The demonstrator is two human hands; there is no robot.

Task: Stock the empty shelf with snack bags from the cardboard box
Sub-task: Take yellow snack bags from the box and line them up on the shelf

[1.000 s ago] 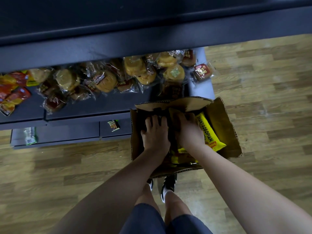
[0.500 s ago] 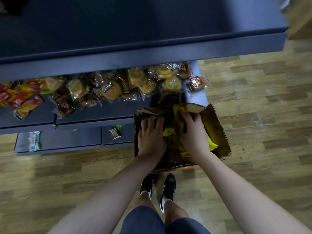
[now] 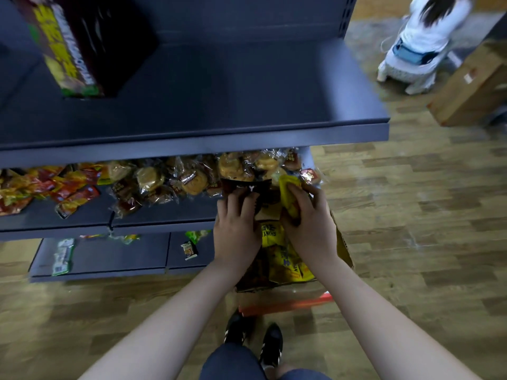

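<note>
My left hand (image 3: 236, 229) is shut on a dark brown snack bag (image 3: 247, 187), held up above the cardboard box (image 3: 341, 242) on the floor. A yellow snack bag (image 3: 289, 196) is gripped in my right hand (image 3: 310, 226) beside it. More yellow bags (image 3: 285, 261) lie inside the box under my hands. Above them stretches the dark grey shelf (image 3: 219, 105), mostly bare, with a brown and yellow snack box (image 3: 82, 42) standing at its left.
The shelf below (image 3: 137, 215) holds wrapped buns (image 3: 192, 179) and red and yellow packets (image 3: 41, 187). A few small packs (image 3: 61, 256) lie on the bottom ledge. A person in white (image 3: 422, 42) crouches at the far right by another cardboard box (image 3: 472, 86). Wooden floor surrounds my feet.
Both hands have risen out of the box, each holding a bag. The view has tilted up, so the upper shelf and the far person now show.
</note>
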